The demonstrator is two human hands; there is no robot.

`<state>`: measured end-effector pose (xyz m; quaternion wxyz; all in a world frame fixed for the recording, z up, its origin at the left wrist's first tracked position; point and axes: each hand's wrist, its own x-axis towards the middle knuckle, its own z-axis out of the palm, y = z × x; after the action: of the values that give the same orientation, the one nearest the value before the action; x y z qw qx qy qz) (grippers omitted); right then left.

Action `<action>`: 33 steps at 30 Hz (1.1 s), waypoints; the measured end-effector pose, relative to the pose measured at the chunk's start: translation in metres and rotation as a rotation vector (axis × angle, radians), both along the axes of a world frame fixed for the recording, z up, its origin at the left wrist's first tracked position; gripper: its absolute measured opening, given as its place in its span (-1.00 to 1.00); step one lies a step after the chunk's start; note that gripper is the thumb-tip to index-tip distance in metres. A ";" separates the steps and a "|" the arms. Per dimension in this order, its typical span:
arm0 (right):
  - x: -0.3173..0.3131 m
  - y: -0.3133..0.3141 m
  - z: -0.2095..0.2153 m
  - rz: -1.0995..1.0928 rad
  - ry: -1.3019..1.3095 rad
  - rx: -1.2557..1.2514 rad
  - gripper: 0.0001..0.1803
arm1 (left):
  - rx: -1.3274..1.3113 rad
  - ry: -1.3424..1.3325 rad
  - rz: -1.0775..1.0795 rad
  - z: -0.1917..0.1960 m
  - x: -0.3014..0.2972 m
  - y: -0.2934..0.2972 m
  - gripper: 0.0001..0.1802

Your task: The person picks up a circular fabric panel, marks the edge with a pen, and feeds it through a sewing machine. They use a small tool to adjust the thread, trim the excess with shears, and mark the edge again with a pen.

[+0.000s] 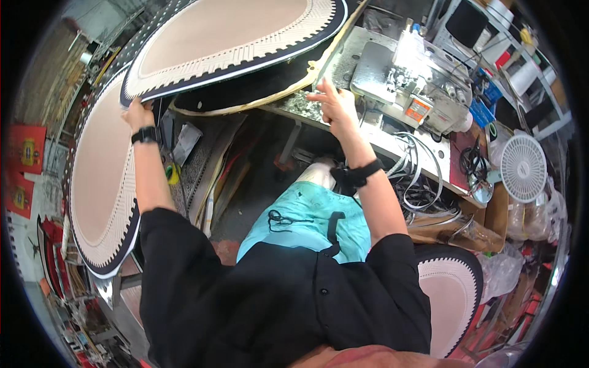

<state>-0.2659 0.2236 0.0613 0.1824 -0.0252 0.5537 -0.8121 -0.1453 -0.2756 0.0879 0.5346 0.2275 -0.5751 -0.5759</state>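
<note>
A large oval mat (215, 43) with a pinkish-beige centre, a cream patterned band and a dark scalloped edge spreads across the top of the view. My left hand (138, 115) is closed on its near left rim. Raised above the front of the worktable (353, 46), my right hand (336, 105) holds nothing and has its fingers apart. It is nearest to the sewing machine (408, 70), whose lamp is lit. Under the first mat shows a black oval piece (245, 92) with a ragged cream rim.
A second oval mat (101, 178) hangs at my left, and another mat (451, 300) lies behind me at the right. A white fan (523, 168), coiled cables (423, 165) and a cardboard box (485, 224) crowd the right. Shelves with thread cones (466, 24) stand beyond the machine.
</note>
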 end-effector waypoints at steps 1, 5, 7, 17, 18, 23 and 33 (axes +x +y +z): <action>-0.006 -0.002 -0.001 -0.033 -0.046 -0.047 -0.45 | 0.083 0.091 -0.075 0.016 -0.008 0.048 -0.71; 0.001 -0.004 0.012 -0.040 -0.185 -0.317 -0.54 | -0.380 0.051 0.086 0.025 0.074 0.165 -0.02; 0.011 0.002 0.011 -0.195 -0.113 -0.317 -0.63 | -0.462 -0.014 0.263 0.036 0.107 0.220 -0.31; 0.059 0.036 -0.050 -0.373 -0.079 -0.399 -0.81 | 0.454 -0.032 -0.264 -0.007 0.195 0.107 -0.57; 0.061 0.044 -0.051 -0.382 -0.099 -0.404 -0.81 | 0.443 -0.118 -0.235 -0.003 0.193 0.111 -0.59; 0.035 0.070 -0.045 -0.358 -0.071 -0.386 -0.79 | 0.509 -0.277 -0.217 -0.009 0.178 0.123 -0.53; 0.065 0.068 -0.051 -0.309 0.040 -0.215 -0.81 | 0.453 -0.255 -0.234 -0.007 0.173 0.106 -0.54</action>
<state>-0.2004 0.2918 0.0099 0.0406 0.0245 0.4643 -0.8844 0.0280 -0.1692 0.0812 0.3234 0.3441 -0.5169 -0.7140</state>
